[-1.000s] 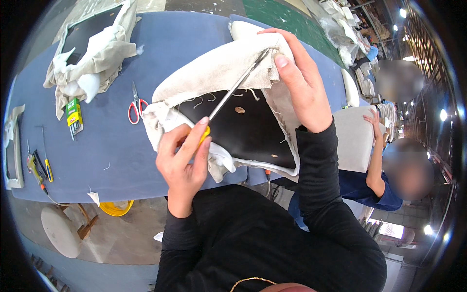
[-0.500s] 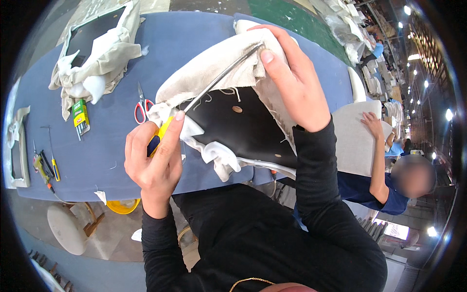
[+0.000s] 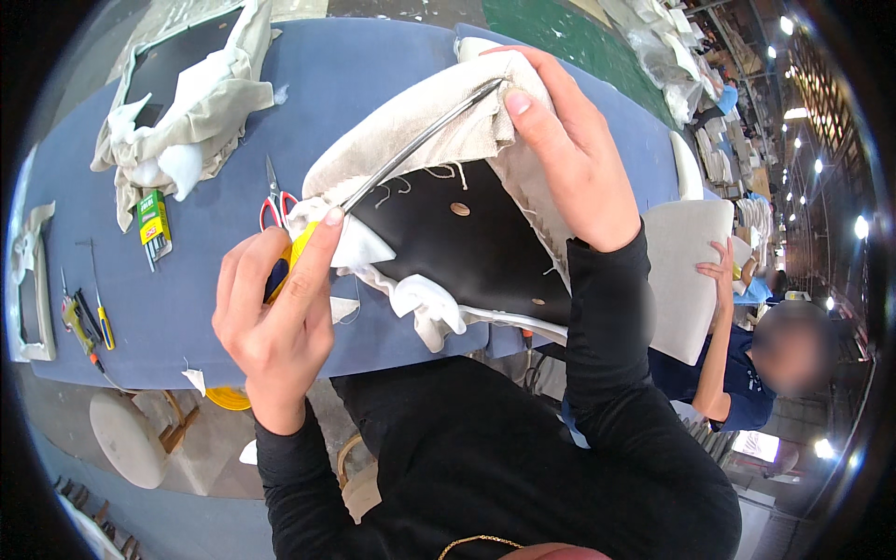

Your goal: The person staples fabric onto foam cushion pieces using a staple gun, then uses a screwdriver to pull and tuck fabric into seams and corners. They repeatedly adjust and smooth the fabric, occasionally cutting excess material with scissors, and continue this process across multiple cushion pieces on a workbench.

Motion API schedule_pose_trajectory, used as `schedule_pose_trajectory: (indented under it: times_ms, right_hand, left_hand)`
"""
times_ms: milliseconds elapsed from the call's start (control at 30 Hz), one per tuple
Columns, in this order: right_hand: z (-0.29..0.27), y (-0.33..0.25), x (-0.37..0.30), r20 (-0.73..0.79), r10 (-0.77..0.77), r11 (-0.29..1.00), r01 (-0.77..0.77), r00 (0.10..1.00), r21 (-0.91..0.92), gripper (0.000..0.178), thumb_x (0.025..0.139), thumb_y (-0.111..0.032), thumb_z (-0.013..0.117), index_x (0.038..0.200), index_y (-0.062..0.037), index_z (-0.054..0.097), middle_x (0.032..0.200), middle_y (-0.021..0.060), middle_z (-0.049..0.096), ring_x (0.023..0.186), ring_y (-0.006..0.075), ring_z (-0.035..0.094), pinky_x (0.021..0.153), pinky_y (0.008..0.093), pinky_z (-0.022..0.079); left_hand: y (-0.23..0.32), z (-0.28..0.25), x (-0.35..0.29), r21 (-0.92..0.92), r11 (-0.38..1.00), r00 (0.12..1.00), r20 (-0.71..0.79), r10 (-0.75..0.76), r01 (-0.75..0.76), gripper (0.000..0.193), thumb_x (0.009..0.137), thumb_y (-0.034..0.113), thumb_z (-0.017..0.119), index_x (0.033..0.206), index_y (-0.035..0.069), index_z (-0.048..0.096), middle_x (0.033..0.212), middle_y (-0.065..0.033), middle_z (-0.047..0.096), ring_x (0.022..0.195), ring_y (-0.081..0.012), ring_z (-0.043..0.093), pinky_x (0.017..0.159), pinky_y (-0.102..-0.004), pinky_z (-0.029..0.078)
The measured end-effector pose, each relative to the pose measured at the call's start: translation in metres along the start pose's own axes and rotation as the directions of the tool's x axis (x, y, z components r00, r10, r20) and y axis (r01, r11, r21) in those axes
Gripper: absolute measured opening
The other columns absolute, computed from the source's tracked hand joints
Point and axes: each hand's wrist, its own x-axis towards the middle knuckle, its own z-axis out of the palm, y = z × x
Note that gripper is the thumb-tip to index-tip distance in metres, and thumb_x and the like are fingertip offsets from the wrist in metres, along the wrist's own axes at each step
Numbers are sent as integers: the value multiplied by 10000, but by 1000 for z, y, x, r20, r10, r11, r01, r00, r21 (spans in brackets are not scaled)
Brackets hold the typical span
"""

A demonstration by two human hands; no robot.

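My left hand (image 3: 280, 308) is wrapped round the yellow and dark blue handle of a screwdriver (image 3: 422, 137). Its long metal shaft runs up to the right, the tip pressed into a fold at the corner of beige fabric. At that corner my right hand (image 3: 579, 154) grips the fabric-covered cushion panel (image 3: 392, 121), thumb on the near side beside the tip, fingers behind. The panel's black backing (image 3: 448, 238) faces me, with loose threads along the fabric edge. White padding (image 3: 425, 299) sticks out along its near side.
Red-handled scissors (image 3: 273, 201) lie left of the panel on the blue table (image 3: 327, 70). Farther left are a green and yellow box (image 3: 154, 224), another screwdriver (image 3: 105, 327), a staple gun (image 3: 79, 327) and a second panel (image 3: 187, 93). At right a co-worker holds a beige cushion (image 3: 686, 271).
My left hand has shifted slightly left and down along with the screwdriver handle, while the tip stays at the corner. The co-worker's cushion has tilted and moved a little.
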Motion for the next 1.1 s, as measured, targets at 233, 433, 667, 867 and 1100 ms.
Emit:
schedule_pose_trajectory:
  times_ms: [233,433,667,867,1100]
  right_hand:
    - [-5,-17,-12,-12,-4,973,1,1000,-231,444,1050,-364,590,1347,-35,597,1102,239,735,1019,426,720,913,401,545]
    - [-12,-19,-26,-25,-21,989,17,999,-147,419,1053,-340,576,1357,-52,583,1107,214,731,1029,399,730,912,404,545]
    - [-19,-13,-30,-41,-67,989,61,997,-134,409,1058,-329,568,1347,-40,592,1104,215,729,1049,391,721,953,384,524]
    - [-24,-4,-28,-68,-1,993,-7,998,-118,406,1061,-326,557,1338,-31,597,1053,224,731,1010,388,724,928,392,526]
    - [-19,0,-27,-85,-20,992,9,996,-130,411,1062,-321,549,1349,-30,592,1021,233,734,963,396,732,888,407,535]
  left_hand:
    - [-7,54,-28,-450,879,987,55,-150,159,439,823,-14,807,1238,128,806,1054,-149,769,826,-268,754,732,-324,589]
    - [55,112,-56,-759,594,933,51,-357,268,413,854,-48,804,1261,11,766,1051,-177,774,850,-233,759,755,-307,592]
    - [68,127,-70,-906,56,847,367,-385,419,367,938,2,756,1303,-26,731,1050,-155,770,885,-192,726,820,-300,571]
    - [77,127,-59,-792,515,902,100,-420,327,349,922,-14,774,1270,-21,749,1122,-177,778,992,-235,756,911,-323,574]
    - [69,117,-53,-672,677,922,21,-387,300,356,925,4,761,1279,-30,735,1146,-191,771,987,-243,751,907,-336,573]
